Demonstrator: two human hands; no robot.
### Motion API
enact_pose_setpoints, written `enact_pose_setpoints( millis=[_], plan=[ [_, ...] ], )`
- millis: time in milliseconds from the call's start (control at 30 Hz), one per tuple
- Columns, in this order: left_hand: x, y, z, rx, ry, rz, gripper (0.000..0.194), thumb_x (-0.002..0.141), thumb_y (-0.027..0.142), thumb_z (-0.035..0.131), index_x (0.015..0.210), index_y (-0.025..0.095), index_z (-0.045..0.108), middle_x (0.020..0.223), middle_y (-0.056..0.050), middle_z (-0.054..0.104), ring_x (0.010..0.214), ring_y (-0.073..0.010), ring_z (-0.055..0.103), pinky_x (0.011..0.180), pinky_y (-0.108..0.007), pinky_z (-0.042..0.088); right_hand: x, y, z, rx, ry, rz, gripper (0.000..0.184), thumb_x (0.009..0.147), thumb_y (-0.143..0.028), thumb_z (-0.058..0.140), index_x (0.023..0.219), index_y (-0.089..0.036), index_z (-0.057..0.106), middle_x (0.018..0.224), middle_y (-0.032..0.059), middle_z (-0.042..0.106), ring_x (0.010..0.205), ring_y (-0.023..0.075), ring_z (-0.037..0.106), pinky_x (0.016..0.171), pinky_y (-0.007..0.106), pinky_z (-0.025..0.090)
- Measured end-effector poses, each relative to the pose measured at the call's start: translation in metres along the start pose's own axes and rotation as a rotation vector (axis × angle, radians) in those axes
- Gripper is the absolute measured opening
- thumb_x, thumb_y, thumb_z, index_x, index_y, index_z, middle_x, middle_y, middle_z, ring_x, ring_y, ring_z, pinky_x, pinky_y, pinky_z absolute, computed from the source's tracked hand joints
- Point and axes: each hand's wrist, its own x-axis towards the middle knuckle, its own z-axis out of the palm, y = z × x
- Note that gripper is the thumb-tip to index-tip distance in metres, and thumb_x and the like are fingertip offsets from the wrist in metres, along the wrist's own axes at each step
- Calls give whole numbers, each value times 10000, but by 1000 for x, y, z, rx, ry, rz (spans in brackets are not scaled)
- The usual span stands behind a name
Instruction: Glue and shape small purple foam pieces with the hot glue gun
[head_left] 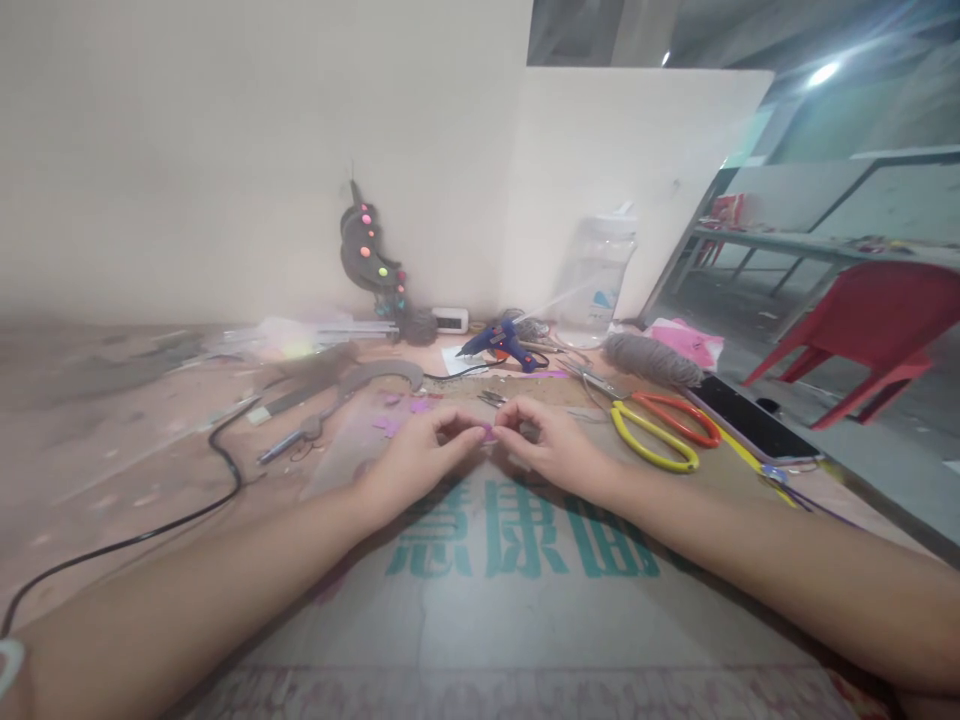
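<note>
My left hand and my right hand meet at the middle of the table, fingertips nearly touching. Between them they pinch a small purple piece, maybe paper or felt; its exact kind is too small to make out. Left of my left hand lie several loose purple scraps. A blue hot glue gun rests beyond both hands, beside a white paper. Scissors with yellow and orange handles lie right of my right hand. Under my forearms spreads a pale sheet with green printed characters.
At the back stand a dark crescent ornament with coloured dots and a clear plastic bottle. Grey yarn and a phone lie at right. A black cable crosses the left side. A red chair stands beyond the table.
</note>
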Motion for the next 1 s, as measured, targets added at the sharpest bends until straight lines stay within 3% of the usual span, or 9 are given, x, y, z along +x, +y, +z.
enact_pose_setpoints(
  millis=[200, 400, 500, 633, 767, 867, 933, 1000],
  plan=[
    [3, 6, 0, -69, 52, -174, 260, 841, 408, 590, 856, 155, 648, 785, -29, 684, 665, -143, 588, 588, -238, 463, -1, 3, -3, 93, 27, 29, 174, 941, -331, 470, 1012, -189, 541, 846, 20, 625, 735, 148, 593, 676, 280, 463],
    [5, 8, -1, -139, 107, -167, 257, 826, 388, 591, 716, 156, 605, 715, -12, 643, 686, -137, 570, 628, -228, 451, 2, 14, -4, -136, 12, -53, 201, 908, -267, 555, 1080, -179, 610, 973, 66, 646, 904, 193, 586, 816, 339, 457],
    [6, 5, -2, -148, 123, -162, 233, 833, 369, 586, 721, 165, 587, 710, 0, 619, 674, -131, 550, 618, -225, 431, 3, 16, -4, -350, -85, -151, 186, 831, -269, 683, 986, -171, 655, 987, 83, 621, 979, 230, 541, 874, 375, 423],
    [6, 2, -2, -146, 107, -153, 217, 846, 349, 577, 734, 163, 581, 704, 3, 595, 678, -128, 540, 623, -226, 414, 3, 10, -7, -447, -163, -151, 80, 877, -213, 627, 816, -162, 638, 853, 56, 617, 880, 195, 537, 819, 331, 410],
    [6, 0, -1, -154, 92, -148, 212, 850, 346, 573, 746, 161, 577, 706, 7, 590, 694, -129, 552, 650, -233, 425, 2, -11, -22, -425, -367, -19, 91, 866, -161, 600, 779, -170, 626, 776, 21, 636, 736, 145, 546, 665, 255, 395],
    [5, 0, 0, -154, 74, -134, 223, 853, 359, 573, 746, 163, 569, 708, 8, 588, 698, -130, 556, 655, -237, 429, 2, -27, -37, -354, -534, 78, 132, 900, -284, 571, 834, -191, 639, 773, 4, 657, 668, 131, 562, 589, 238, 387],
    [5, 0, 0, -145, 72, -137, 222, 855, 359, 571, 750, 163, 566, 714, 8, 588, 686, -125, 545, 646, -235, 425, 3, -28, -45, -393, -473, 72, 166, 899, -345, 572, 934, -202, 650, 804, 10, 671, 686, 146, 580, 602, 251, 403],
    [4, -1, 1, -134, 63, -156, 219, 855, 357, 570, 755, 163, 560, 713, 10, 586, 661, -121, 532, 628, -234, 418, 7, -18, -49, -487, -307, 22, 224, 885, -354, 589, 1038, -201, 646, 880, 35, 684, 761, 179, 603, 673, 285, 436]
  ],
)
